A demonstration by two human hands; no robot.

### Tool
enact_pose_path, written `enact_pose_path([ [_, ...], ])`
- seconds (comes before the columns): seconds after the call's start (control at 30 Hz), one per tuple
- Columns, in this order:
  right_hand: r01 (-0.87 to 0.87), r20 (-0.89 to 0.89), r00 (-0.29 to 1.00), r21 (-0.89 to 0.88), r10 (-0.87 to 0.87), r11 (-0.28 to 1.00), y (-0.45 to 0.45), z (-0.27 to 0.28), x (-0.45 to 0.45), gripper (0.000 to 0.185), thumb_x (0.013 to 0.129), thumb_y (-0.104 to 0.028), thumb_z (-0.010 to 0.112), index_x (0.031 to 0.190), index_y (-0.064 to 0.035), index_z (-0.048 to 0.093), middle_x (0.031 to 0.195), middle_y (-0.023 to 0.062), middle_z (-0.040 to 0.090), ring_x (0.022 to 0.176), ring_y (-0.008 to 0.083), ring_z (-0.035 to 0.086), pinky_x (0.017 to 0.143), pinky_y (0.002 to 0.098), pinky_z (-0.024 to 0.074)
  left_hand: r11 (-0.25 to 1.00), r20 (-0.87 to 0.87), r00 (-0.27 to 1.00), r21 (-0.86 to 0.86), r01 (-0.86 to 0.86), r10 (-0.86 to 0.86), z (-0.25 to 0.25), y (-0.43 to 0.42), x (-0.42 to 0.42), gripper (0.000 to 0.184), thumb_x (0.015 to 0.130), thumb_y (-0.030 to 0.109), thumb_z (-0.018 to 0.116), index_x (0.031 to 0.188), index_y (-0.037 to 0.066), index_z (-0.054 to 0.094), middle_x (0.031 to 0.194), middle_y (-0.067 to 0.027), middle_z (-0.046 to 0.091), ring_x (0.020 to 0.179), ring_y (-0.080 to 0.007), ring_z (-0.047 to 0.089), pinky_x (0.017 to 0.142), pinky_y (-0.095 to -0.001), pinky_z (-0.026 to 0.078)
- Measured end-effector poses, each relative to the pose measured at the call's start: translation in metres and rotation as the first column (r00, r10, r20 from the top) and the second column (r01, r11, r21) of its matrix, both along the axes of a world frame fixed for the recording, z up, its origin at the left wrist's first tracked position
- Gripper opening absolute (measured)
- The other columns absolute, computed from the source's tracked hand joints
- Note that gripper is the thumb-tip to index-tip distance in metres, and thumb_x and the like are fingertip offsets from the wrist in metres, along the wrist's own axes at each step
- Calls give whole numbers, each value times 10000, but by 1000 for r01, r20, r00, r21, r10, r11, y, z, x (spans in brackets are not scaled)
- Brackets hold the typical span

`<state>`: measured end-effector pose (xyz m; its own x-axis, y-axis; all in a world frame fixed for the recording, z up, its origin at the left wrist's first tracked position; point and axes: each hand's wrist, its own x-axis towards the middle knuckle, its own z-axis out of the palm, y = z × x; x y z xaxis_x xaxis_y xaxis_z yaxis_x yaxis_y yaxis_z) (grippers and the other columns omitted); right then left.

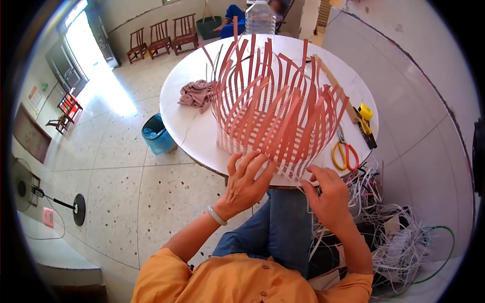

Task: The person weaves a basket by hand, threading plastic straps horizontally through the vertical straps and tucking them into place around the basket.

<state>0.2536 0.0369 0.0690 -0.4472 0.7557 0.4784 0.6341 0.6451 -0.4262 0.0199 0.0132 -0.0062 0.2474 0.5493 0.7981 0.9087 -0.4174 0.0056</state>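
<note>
A partly woven basket (pixel 283 123) of reddish-brown and white strips stands at the near edge of the round table, its loose reddish-brown ends pointing up and fanning out. My left hand (pixel 246 179) has its bent fingers on the basket's near side, a little apart, gripping the weave. To its right, my right hand (pixel 328 194) is closed with thumb and forefinger around a thin white strip at the basket's lower right edge. Exactly how the strip sits between the fingertips is hard to make out. Scissors (pixel 345 155) with red and yellow handles lie just beyond the right hand.
The round white table (pixel 189 134) holds a crumpled pink cloth (pixel 196 94), a yellow tape measure (pixel 365 111) and a large clear bottle (pixel 260 19). A blue bin (pixel 157 134) stands at left. Tangled white strips (pixel 399 252) lie at lower right. Another person (pixel 233 21) sits behind.
</note>
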Motion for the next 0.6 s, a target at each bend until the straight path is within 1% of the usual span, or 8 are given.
enact_pose_path([
  [0.07, -193, -215, 966, -213, 147, 958, 12, -11, 2, 199, 937, -58, 673, 1118, 22, 655, 882, 190, 689, 762, 314, 687, 670, 388, 532, 1000, -1, 1000, 8, 8, -8, 3, 1, 0, 455, 818, 137, 786, 1257, 86, 678, 1298, -103, 552, 1282, -304, 483, 1093, -515, 322],
  [0.2, -248, -312, 940, -360, 134, 899, 21, -26, 7, 181, 957, -69, 679, 1104, 34, 658, 862, 140, 685, 713, 208, 653, 663, 326, 517, 1000, 17, 1000, 3, 10, -10, 6, 2, 1, 443, 813, 142, 792, 1238, 81, 686, 1270, -104, 565, 1258, -309, 496, 1073, -506, 333],
  [0.27, -374, -467, 877, -516, 112, 771, 19, -22, 7, 198, 977, -76, 672, 1130, 46, 647, 858, 90, 675, 703, 139, 609, 676, 280, 506, 1000, 26, 1000, -10, 13, -12, 6, 1, 2, 440, 812, 150, 794, 1233, 79, 688, 1261, -105, 569, 1251, -311, 501, 1072, -504, 334],
  [0.37, -397, -462, 882, -632, 88, 666, 19, -21, 10, 195, 982, -72, 671, 1136, 44, 644, 885, 66, 661, 738, 102, 598, 684, 269, 508, 998, 126, 990, -29, 63, -59, 13, 0, 5, 460, 800, 182, 811, 1230, 76, 687, 1262, -110, 568, 1244, -313, 501, 1075, -503, 321],
  [0.47, -294, -354, 926, -456, 132, 840, 15, -16, 10, 182, 972, -38, 654, 1137, 38, 646, 919, 104, 646, 752, 169, 642, 677, 300, 517, 994, 219, 973, -73, 87, -69, 27, -5, 10, 433, 786, 228, 831, 1171, 76, 707, 1209, -105, 595, 1202, -314, 525, 1063, -493, 314],
  [0.5, -294, -349, 927, -458, 134, 839, 12, -13, 9, 182, 972, -38, 654, 1137, 38, 646, 919, 104, 646, 752, 169, 642, 677, 300, 517, 998, 248, 968, -47, 50, -37, 30, -3, 15, 383, 781, 238, 835, 1109, 77, 719, 1155, -100, 610, 1169, -313, 541, 1053, -486, 314],
  [0.57, -223, -168, 967, -187, 192, 957, 7, -7, 5, 201, 948, -7, 653, 1145, 36, 650, 942, 145, 619, 786, 270, 676, 678, 349, 533, 1000, 280, 960, -19, 12, -6, 32, 3, 23, 336, 777, 247, 839, 1046, 78, 730, 1101, -95, 625, 1136, -313, 557, 1043, -479, 315],
  [0.6, -223, -165, 967, -186, 193, 957, 5, -4, 3, 201, 948, -7, 653, 1145, 36, 650, 942, 145, 619, 786, 270, 676, 678, 349, 533, 1000, 282, 959, -7, -31, 31, 33, 7, 27, 293, 772, 241, 837, 992, 80, 728, 1055, -91, 629, 1110, -314, 566, 1036, -477, 318],
])
